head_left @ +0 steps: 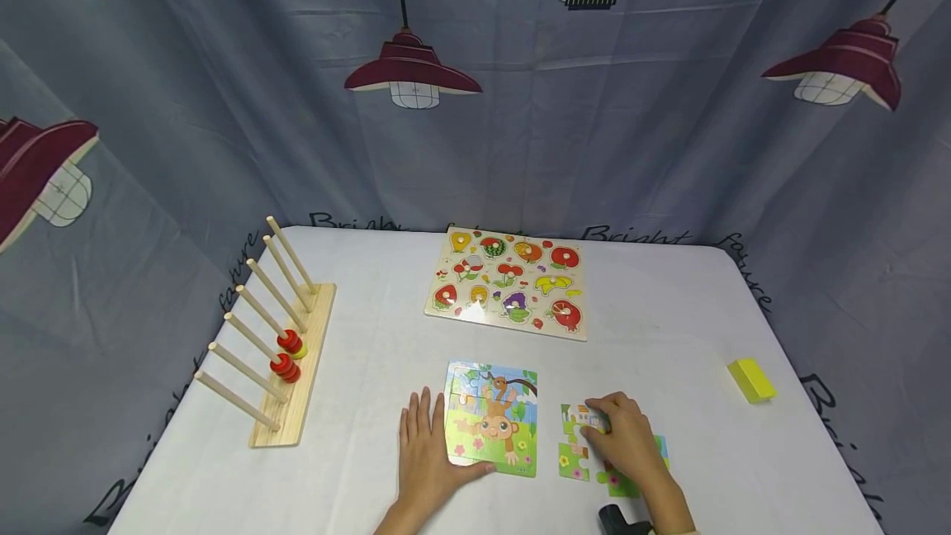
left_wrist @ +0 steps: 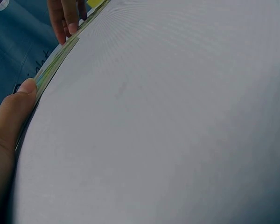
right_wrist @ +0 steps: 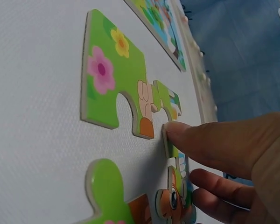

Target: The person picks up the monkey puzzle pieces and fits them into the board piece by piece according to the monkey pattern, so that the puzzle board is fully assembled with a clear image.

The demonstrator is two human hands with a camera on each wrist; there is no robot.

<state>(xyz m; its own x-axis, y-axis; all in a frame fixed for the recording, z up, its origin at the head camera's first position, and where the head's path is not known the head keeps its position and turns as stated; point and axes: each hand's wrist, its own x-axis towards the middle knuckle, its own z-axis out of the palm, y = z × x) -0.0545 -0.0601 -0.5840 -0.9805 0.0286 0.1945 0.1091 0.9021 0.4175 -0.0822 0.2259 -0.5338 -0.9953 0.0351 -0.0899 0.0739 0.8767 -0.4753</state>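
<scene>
My left hand (head_left: 431, 461) lies, fingers outstretched, along the left side of the monkey puzzle (head_left: 494, 419), thumb on its lower edge. Right of that puzzle, my right hand (head_left: 630, 440) pinches a puzzle piece (head_left: 597, 419) among other loose pieces (head_left: 570, 462).

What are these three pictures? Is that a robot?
No robot, just a person's two bare hands; we'll call each a grip. The wide picture comes from a camera on the head, the other two from cameras on the wrists. The left grip lies beside a monkey puzzle, its thumb at the bottom edge. The right grip seems to pinch a puzzle piece among other loose pieces. Also on the white table are a fruit board, a wooden peg stand with rings, and a yellow block.
</scene>
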